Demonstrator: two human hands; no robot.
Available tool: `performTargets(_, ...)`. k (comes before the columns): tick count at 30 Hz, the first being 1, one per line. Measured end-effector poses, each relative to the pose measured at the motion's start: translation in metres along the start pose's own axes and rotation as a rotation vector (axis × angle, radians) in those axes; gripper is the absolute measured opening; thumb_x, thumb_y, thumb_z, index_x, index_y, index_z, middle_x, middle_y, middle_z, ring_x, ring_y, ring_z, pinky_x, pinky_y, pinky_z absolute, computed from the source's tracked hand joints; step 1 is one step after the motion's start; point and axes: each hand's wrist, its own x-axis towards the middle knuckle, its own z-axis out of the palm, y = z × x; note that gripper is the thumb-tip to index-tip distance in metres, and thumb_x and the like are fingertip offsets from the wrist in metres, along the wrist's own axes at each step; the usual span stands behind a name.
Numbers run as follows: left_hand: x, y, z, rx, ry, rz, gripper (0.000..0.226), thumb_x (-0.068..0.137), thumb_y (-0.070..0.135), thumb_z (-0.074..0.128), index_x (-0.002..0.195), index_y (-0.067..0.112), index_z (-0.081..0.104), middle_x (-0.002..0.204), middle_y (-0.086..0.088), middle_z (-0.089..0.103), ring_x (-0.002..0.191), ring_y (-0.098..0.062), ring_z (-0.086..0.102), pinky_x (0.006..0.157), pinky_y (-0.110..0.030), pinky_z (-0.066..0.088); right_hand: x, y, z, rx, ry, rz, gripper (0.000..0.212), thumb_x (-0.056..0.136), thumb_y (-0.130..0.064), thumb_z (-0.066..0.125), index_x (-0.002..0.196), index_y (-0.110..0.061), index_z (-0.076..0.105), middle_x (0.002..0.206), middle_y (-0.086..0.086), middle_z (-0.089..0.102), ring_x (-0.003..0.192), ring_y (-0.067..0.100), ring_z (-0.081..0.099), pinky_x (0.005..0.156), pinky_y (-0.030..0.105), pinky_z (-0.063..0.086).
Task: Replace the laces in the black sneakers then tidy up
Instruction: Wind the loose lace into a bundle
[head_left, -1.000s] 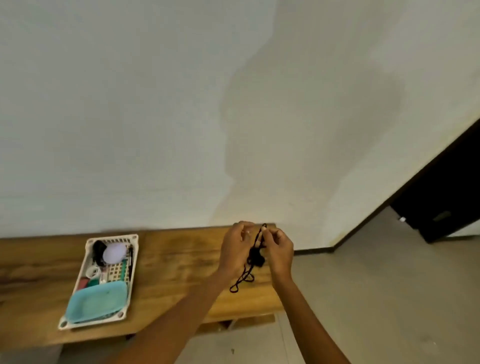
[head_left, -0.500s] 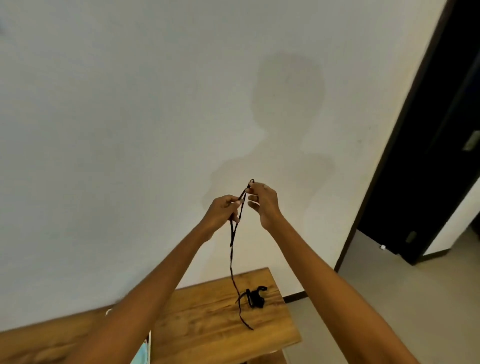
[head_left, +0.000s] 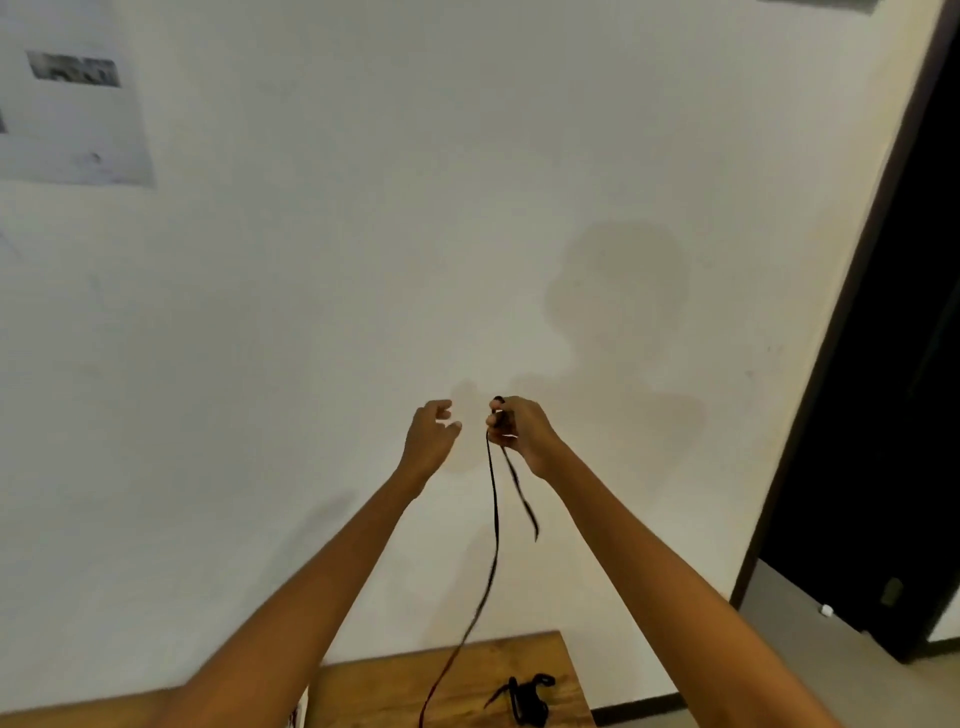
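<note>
Hands: two are seen, both raised at arm's length in front of a pale wall
Right hand (head_left: 519, 428): fingers (head_left: 497, 422) are curled round the top of a black lace, which is pinched near its upper end
Left hand (head_left: 431, 436): nothing is held; fingers (head_left: 442, 413) are loosely spread and slightly bent, set just beside the right hand but apart from it
Held lace (head_left: 494, 525): one, flat and ribbon-like, black; two strands are seen hanging from the right hand, a short one ending in mid-air and a long one running down toward the tabletop, its lower part blurred and reddish
Bundled lace (head_left: 527, 699): one, black, lying in a loose knotted heap on the tabletop near its right end, with a free tail trailing to the left
Tabletop (head_left: 374, 691): one, wood with visible grain, brown, rectangular corner at right; only its far edge is in view
Wall sheets (head_left: 72, 117): pale paper, one clear sheet fixed flat at upper left, print blurred
Doorway (head_left: 893, 415): one, dark, with a dark frame at right
Sneakers: cannot be located in this view
</note>
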Motion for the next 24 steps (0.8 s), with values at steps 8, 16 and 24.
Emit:
performTargets(8,0.034,0.050,-0.013,-0.147,-0.179,0.184,0.026,0.100,0.017,0.040,0.113,0.004,0.057,0.089,-0.006,0.061,0.080,-0.012,0.060,0.069,-0.007,0.046,0.027,-0.052,0.008,-0.226,-0.098,-0.248,0.019,0.089,-0.003,0.049,0.089,-0.008,0.067,0.076,0.007,0.064,0.067,0.017,0.058,0.073,0.026,0.055)
performTargets(16,0.053,0.036,-0.016,-0.053,-0.015,0.138,0.026,0.100,0.022,0.041,0.097,0.011,0.064,0.069,0.005,0.043,0.059,-0.007,0.038,0.055,-0.017,0.034,0.051,-0.050,-0.019,-0.283,0.059,-0.177,0.019,0.092,-0.005,0.045,0.095,-0.005,0.064,0.083,0.009,0.061,0.060,0.016,0.055,0.062,0.024,0.053)
performTargets(24,0.066,0.050,-0.003,0.379,-0.059,0.210,0.028,0.096,0.031,0.048,0.086,0.010,0.064,0.075,0.001,0.053,0.073,-0.015,0.049,0.061,-0.022,0.036,0.047,-0.023,-0.010,-0.416,-0.185,-0.361,0.031,0.092,-0.015,0.061,0.122,-0.011,0.059,0.093,0.003,0.066,0.071,0.014,0.064,0.066,0.024,0.055)
